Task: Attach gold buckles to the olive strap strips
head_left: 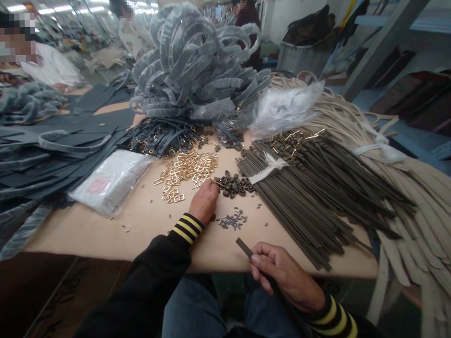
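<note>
In the head view my right hand (279,268) pinches a narrow dark olive strap (244,248) near its end, and that end points up and left. The rest of the strap runs down below the hand. My left hand (205,202) rests farther forward with its fingers curled together; what the fingertips hold, if anything, is hidden. It lies between a pile of gold rectangular buckles (192,166) and a heap of dark strap loops (235,184), touching the heap's left edge. Small metal pieces (232,219) are scattered on the table (139,241) just in front.
Bundled dark olive straps (293,206) lie at right, beside long beige straps (404,207). A clear plastic packet (111,182) and dark blue straps (43,160) are at left. Plastic-wrapped handles (192,57) rise high at the back. A person (51,64) sits at far left.
</note>
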Motion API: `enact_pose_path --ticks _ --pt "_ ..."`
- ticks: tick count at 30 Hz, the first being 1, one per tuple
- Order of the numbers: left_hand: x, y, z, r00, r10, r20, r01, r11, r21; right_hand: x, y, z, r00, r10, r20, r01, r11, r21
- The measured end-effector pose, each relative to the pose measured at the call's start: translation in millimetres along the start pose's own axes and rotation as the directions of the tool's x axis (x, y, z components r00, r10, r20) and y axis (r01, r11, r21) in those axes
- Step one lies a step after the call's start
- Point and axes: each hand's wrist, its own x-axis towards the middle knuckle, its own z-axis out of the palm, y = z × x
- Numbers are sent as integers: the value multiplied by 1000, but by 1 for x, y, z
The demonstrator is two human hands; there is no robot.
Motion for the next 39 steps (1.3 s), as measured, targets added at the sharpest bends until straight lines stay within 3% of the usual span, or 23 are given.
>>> enact_pose_path --ticks 2,4,5,7,9,11,14,17,20,24,27,29,32,36,39 --pt "-6 5 -7 1000 -9 -20 8 998 -57 -2 -2 0 1000 -19 -14 18 999 -26" --pt "-19 14 -17 995 -91 28 96 955 -281 -5 -5 1 999 -42 -26 40 997 -65" --pt "-28 20 -22 981 -163 104 193 853 -484 -7 -8 1 998 -53 -32 50 995 -87" --pt "-49 32 -32 921 -259 291 383 468 -796 -10 -13 2 997 -71 -36 66 989 -135" --pt "-69 44 -36 861 -292 415 466 131 -875 -12 -18 5 995 -90 -31 83 980 -179" --pt "-85 52 -36 818 -314 482 499 -30 -866 -14 -21 9 993 -116 -23 108 969 -222" --pt "-100 60 -29 793 -324 516 513 -102 -852 -16 -23 14 987 -161 -25 147 947 -287" --pt "-106 64 -23 800 -317 509 504 -107 -857 -18 -24 17 981 -187 -47 160 924 -347" --pt "-107 65 -19 803 -330 496 514 -38 -857 -21 -25 17 979 -189 -71 148 914 -378" --pt "-97 62 -17 813 -351 465 537 141 -832 -25 -21 10 978 -185 -91 137 913 -384" --pt "-78 59 -18 804 -310 508 592 339 -731 -25 -16 1 978 -175 -116 118 915 -386" --pt "-58 58 -18 795 -302 526 604 478 -638 -23 -13 -6 975 -168 -143 101 916 -389" --pt "-13 58 -16 823 -298 484 551 628 -550 -18 -11 -14 974 -152 -166 80 924 -375" --pt "66 65 -9 884 -287 370 459 686 -564 -11 -11 -18 978 -123 -169 59 939 -340" --pt "112 72 -9 940 -269 209 339 699 -629 -8 -12 -19 981 -97 -166 39 946 -322"
